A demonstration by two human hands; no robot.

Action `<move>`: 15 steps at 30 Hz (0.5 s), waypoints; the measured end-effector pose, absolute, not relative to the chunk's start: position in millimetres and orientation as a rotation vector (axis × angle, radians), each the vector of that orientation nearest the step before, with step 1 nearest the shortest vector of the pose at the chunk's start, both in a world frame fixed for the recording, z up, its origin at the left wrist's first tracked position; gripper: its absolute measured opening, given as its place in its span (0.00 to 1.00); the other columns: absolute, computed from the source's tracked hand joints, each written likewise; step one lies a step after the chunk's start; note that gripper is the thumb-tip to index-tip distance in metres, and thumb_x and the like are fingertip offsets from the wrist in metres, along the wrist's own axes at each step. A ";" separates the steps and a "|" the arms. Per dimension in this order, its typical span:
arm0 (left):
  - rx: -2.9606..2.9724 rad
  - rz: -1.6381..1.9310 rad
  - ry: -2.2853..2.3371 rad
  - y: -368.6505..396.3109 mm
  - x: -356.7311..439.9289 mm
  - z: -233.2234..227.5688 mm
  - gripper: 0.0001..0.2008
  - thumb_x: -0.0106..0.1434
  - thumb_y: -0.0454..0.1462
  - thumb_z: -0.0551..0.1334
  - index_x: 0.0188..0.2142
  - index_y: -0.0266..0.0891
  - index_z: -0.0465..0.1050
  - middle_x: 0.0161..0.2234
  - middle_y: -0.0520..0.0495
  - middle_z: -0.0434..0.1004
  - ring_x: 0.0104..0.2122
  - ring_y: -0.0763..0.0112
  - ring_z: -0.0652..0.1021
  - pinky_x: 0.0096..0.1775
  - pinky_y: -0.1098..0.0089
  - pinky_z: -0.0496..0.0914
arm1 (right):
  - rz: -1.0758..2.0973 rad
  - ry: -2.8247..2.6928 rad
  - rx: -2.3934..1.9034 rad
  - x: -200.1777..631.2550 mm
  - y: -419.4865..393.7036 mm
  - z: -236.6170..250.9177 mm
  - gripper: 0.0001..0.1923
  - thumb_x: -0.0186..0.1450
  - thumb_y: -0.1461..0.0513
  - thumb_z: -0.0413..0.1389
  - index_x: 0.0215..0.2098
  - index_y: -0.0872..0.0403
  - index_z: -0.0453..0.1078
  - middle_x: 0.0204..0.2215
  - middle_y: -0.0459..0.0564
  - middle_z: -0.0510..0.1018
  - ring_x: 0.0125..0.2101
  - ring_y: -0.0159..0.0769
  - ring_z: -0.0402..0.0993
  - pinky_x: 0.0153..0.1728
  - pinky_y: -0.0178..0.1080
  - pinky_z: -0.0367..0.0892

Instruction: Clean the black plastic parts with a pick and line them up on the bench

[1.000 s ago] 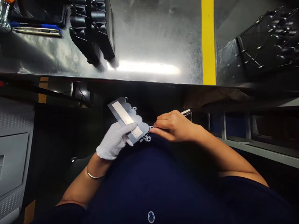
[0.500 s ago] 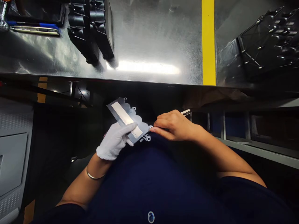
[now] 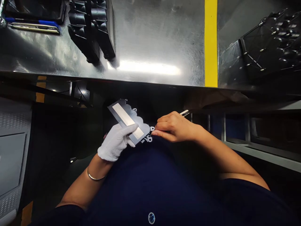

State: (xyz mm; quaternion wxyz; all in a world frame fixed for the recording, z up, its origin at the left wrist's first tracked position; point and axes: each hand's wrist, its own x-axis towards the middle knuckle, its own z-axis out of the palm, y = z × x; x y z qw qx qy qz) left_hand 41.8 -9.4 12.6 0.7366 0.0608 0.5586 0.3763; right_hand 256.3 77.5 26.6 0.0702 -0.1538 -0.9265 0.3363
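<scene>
My left hand (image 3: pixel 115 141), in a white glove, is closed round a flat grey part (image 3: pixel 131 117) with one scalloped edge, small ringed tabs and a pale strip along its face. The thumb presses on the strip. My bare right hand (image 3: pixel 172 127) is closed on a slim tool (image 3: pixel 184 113); only its pale-and-dark back end shows behind the knuckles. Its working tip is hidden by the fingers. The right thumb and fingertips sit at the part's right corner, close against a ringed tab.
Ahead lies a shiny metal table (image 3: pixel 152 40) with a yellow tape strip (image 3: pixel 211 44). Black moulded parts (image 3: pixel 103 28) stand on its left, more black parts (image 3: pixel 263 47) on its right. A blue-and-cream tool (image 3: pixel 35 26) lies far left. A grey plastic unit (image 3: pixel 11 163) is beside me.
The right thumb and fingers have shifted very slightly at the part's corner, uncovering more of the ringed tab. The grey part stays almost still in my left hand.
</scene>
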 end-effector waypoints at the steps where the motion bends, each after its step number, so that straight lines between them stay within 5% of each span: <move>1: 0.129 0.819 1.216 -9.4 41.7 12.4 0.12 0.55 0.35 0.69 0.40 0.34 0.78 0.33 0.45 0.82 0.29 0.66 0.82 0.28 0.74 0.77 | 1.066 -2.772 -0.439 257.0 77.6 26.1 0.21 0.71 0.56 0.47 0.23 0.55 0.68 0.18 0.44 0.69 0.20 0.27 0.62 0.25 0.34 0.52; 7: 0.105 0.791 1.159 -8.4 43.0 15.4 0.10 0.56 0.34 0.67 0.38 0.32 0.79 0.30 0.44 0.81 0.26 0.67 0.81 0.29 0.72 0.78 | 1.371 -2.676 -0.384 263.9 76.1 25.6 0.21 0.71 0.57 0.49 0.22 0.55 0.67 0.19 0.44 0.69 0.20 0.26 0.63 0.25 0.33 0.56; 11: 0.021 0.778 1.097 -2.3 42.7 20.4 0.06 0.59 0.30 0.62 0.35 0.29 0.78 0.28 0.42 0.81 0.24 0.69 0.80 0.28 0.73 0.78 | 1.244 -2.524 -0.468 264.1 73.3 29.7 0.17 0.69 0.54 0.53 0.27 0.56 0.71 0.20 0.45 0.72 0.21 0.25 0.67 0.24 0.30 0.60; 15: -0.105 0.738 1.035 5.1 40.2 23.9 0.08 0.62 0.29 0.58 0.32 0.29 0.77 0.27 0.42 0.80 0.25 0.70 0.80 0.28 0.75 0.77 | 0.818 -2.492 -0.419 256.5 68.0 26.7 0.19 0.63 0.51 0.59 0.46 0.55 0.72 0.42 0.56 0.79 0.35 0.32 0.78 0.30 0.30 0.69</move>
